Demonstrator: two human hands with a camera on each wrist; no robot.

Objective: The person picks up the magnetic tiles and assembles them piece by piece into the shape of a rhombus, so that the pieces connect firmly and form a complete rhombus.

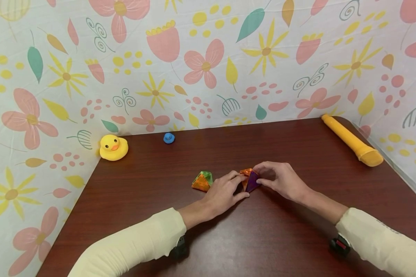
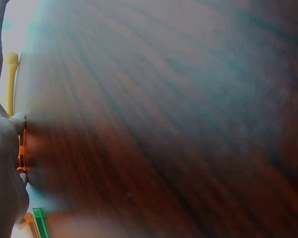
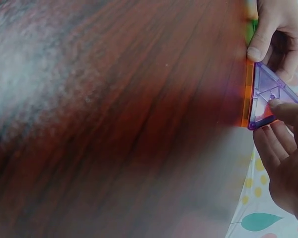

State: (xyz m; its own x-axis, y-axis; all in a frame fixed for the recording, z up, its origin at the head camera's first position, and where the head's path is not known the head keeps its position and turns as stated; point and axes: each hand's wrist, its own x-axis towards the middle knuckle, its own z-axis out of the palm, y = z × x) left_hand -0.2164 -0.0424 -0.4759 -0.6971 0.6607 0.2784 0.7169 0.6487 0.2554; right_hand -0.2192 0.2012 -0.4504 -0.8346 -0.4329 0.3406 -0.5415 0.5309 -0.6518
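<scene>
Between the hands, at the middle of the table, a purple triangular magnetic tile [image 1: 252, 181] stands tilted up beside an orange magnetic tile [image 1: 246, 171]. My right hand [image 1: 280, 180] pinches the purple tile [image 3: 264, 91] between thumb and fingers. From the other side my left hand [image 1: 224, 193] holds the orange tile [image 3: 247, 94], its thumb at the near corner and its fingers over the top. Just left of that hand sits a small pointed shape of tiles, with an orange triangle [image 1: 202, 182] in front and a green tile [image 1: 207, 175] behind.
A yellow rubber duck [image 1: 114, 147] sits at the table's back left corner, and a small blue duck [image 1: 168, 138] near the back edge. A yellow microphone-shaped thing [image 1: 351, 139] lies at the back right. Flower-patterned cloth [image 1: 208, 96] hangs behind the brown table [image 1: 228, 238].
</scene>
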